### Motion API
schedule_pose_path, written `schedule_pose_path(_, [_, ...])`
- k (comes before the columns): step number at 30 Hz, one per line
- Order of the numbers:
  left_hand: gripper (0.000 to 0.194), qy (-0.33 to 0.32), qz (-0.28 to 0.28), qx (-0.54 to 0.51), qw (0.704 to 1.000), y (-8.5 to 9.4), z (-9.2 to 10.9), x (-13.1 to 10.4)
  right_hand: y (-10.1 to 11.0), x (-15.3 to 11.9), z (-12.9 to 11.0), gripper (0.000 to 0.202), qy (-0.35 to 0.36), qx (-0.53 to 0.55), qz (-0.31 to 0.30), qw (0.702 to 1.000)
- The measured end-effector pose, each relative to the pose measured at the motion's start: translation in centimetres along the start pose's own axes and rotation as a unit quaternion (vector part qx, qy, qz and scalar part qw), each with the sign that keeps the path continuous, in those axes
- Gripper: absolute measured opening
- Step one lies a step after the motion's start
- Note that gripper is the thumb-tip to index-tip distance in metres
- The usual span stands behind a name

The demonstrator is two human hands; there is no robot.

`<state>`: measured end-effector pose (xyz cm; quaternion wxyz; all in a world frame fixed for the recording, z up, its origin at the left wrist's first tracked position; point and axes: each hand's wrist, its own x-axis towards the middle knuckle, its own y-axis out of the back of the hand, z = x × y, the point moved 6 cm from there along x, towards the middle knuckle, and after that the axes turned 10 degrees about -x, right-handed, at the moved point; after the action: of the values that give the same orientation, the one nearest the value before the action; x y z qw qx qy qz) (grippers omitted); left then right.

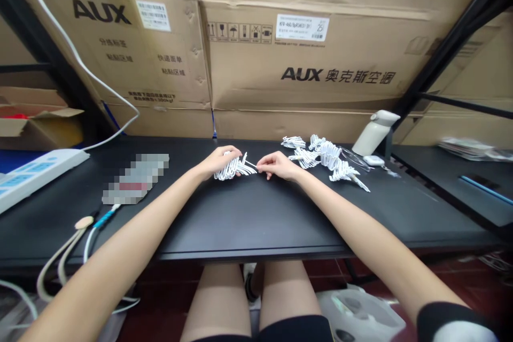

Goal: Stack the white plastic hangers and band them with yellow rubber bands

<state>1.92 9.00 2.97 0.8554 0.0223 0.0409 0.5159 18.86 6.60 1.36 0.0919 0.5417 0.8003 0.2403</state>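
My left hand is closed around a bundle of thin white cord, folded back and forth into loops, just above the black table. The fingers of my right hand pinch the tip of a strand that sticks out of this bundle to the right. Part of the bundle is hidden behind my left fingers. Beyond my right hand lie several similar white cord bundles in a loose group. Whether the cord is wire or string is too small to tell.
A white bottle stands at the back right, beside glasses and a small white case. Left are a blurred-out phone-like object with a cable and a power strip. Large AUX cartons wall off the back of the black table.
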Motion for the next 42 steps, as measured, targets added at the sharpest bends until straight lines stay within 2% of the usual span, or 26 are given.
schedule_pose_path(4, [0.026,0.028,0.022,-0.025,0.999,0.3,-0.3,0.1,-0.1,-0.3,-0.8,0.018,0.003,0.004,0.004,1.0])
schedule_pose_path(9, [0.029,0.03,0.019,-0.019,0.999,0.1,-0.1,-0.1,-1.1,-0.7,-2.0,0.017,0.013,0.001,-0.025,1.0])
schedule_pose_path(14, [0.037,0.003,-0.003,-0.014,1.0,-0.1,0.2,-0.3,-0.9,-0.7,-2.2,0.019,0.026,-0.015,0.023,0.999])
schedule_pose_path(18, [0.043,-0.006,-0.029,-0.014,0.999,-0.1,0.1,-0.3,-1.0,-0.8,-2.3,0.02,0.041,-0.042,0.037,0.998])
schedule_pose_path(22, [0.041,-0.003,-0.011,-0.014,1.0,0.4,0.2,-0.2,-1.4,-0.7,-2.3,0.023,0.053,-0.033,0.045,0.997])
schedule_pose_path(25, [0.04,-0.015,0.002,-0.024,1.0,1.3,0.5,0.0,-1.2,-0.2,-1.5,0.028,0.035,-0.015,0.089,0.995])
schedule_pose_path(27, [0.041,-0.008,-0.026,-0.023,0.999,1.6,0.4,0.0,-1.0,0.6,-0.7,0.029,0.011,-0.02,0.126,0.992])
schedule_pose_path(29, [0.04,0.018,-0.082,-0.004,0.996,1.4,0.2,-0.3,-0.9,1.8,-0.3,0.025,-0.004,-0.058,0.146,0.988])
schedule_pose_path(33, [0.035,0.073,-0.168,0.025,0.983,0.4,-0.3,-1.2,-1.4,4.8,-0.9,0.021,0.01,-0.203,0.166,0.965])
schedule_pose_path(35, [0.034,0.091,-0.183,0.024,0.979,-0.1,-0.4,-1.6,-2.0,6.3,-1.4,0.025,0.019,-0.257,0.169,0.951])
schedule_pose_path(38, [0.034,0.09,-0.188,0.024,0.978,-0.5,-0.2,-1.8,-3.4,8.2,-1.7,0.027,0.012,-0.298,0.13,0.946])
schedule_pose_path(42, [0.031,0.081,-0.206,0.031,0.975,-0.9,-0.1,-2.0,-4.3,9.0,-1.8,0.017,0.013,-0.324,0.121,0.938])
